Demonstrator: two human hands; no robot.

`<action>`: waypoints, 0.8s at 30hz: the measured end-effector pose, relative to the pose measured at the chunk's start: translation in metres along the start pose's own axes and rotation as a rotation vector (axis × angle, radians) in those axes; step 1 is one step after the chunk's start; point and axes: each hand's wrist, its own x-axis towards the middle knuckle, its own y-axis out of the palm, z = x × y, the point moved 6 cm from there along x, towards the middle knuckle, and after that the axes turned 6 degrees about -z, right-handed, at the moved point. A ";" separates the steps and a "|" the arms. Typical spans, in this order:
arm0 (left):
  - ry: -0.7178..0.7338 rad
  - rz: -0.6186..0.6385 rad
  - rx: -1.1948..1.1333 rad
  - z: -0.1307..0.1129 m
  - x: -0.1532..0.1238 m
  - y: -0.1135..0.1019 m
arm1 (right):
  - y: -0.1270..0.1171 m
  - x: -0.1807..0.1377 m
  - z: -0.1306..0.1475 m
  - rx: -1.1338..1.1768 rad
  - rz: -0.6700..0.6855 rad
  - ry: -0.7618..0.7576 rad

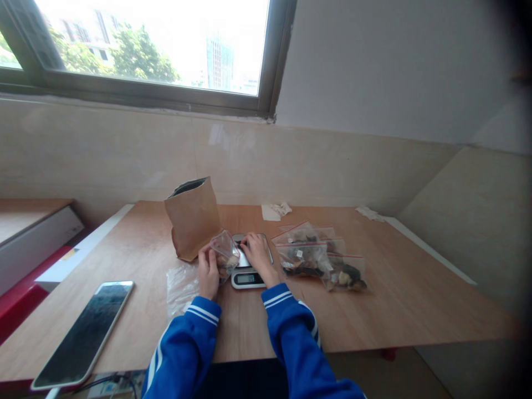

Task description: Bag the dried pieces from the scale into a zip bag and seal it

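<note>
My left hand (208, 270) holds a small clear zip bag (225, 255) with brownish pieces inside, tilted over the left edge of a small digital scale (248, 277). My right hand (258, 252) rests on the scale's platform, fingers spread toward the bag's top. An open brown paper bag (193, 217) stands just behind my left hand. Both arms wear blue sleeves with white stripes.
Several filled clear zip bags (322, 260) with red seals lie right of the scale. An empty clear plastic bag (182, 285) lies in front of my left hand. A phone (85, 332) lies at the wooden table's (394, 310) front left. Paper scraps (275, 210) sit near the wall.
</note>
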 end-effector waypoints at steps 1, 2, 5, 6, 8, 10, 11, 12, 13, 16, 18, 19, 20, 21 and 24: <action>-0.001 -0.012 -0.002 0.000 0.000 -0.001 | -0.006 0.000 0.001 0.057 -0.050 0.025; -0.004 -0.020 0.000 0.000 0.001 -0.002 | -0.012 0.000 0.002 0.116 -0.109 0.053; -0.010 -0.019 -0.008 0.001 0.001 -0.002 | -0.029 -0.002 0.011 0.273 -0.209 0.095; -0.009 -0.013 -0.018 0.001 0.001 -0.001 | -0.031 -0.003 0.017 0.318 -0.190 0.076; -0.007 -0.003 -0.033 0.000 0.001 0.000 | -0.032 -0.004 0.030 0.391 -0.096 0.003; -0.011 -0.002 -0.046 -0.001 0.000 0.000 | -0.031 -0.006 0.039 0.431 -0.022 -0.055; -0.013 -0.004 -0.049 -0.002 0.000 -0.001 | -0.031 -0.007 0.040 0.441 -0.011 -0.061; -0.015 -0.010 -0.049 -0.003 0.000 -0.001 | -0.030 -0.009 0.039 0.450 -0.014 -0.048; -0.014 -0.018 -0.047 -0.004 0.000 -0.002 | -0.029 -0.012 0.036 0.459 -0.030 -0.020; -0.007 -0.052 -0.043 -0.009 0.000 -0.004 | -0.023 -0.026 0.021 0.484 -0.093 0.102; -0.032 -0.089 -0.072 -0.010 0.000 -0.005 | -0.017 -0.040 0.014 0.496 -0.110 0.195; -0.058 -0.103 -0.104 -0.010 -0.001 -0.005 | -0.013 -0.047 0.012 0.504 -0.096 0.231; -0.089 -0.112 -0.146 -0.010 -0.002 -0.003 | -0.009 -0.053 0.013 0.517 -0.069 0.255; -0.119 -0.115 -0.193 -0.010 -0.005 -0.001 | -0.006 -0.058 0.016 0.536 -0.037 0.265; -0.147 -0.073 -0.278 -0.017 -0.016 0.011 | -0.005 -0.063 0.028 0.616 -0.011 0.276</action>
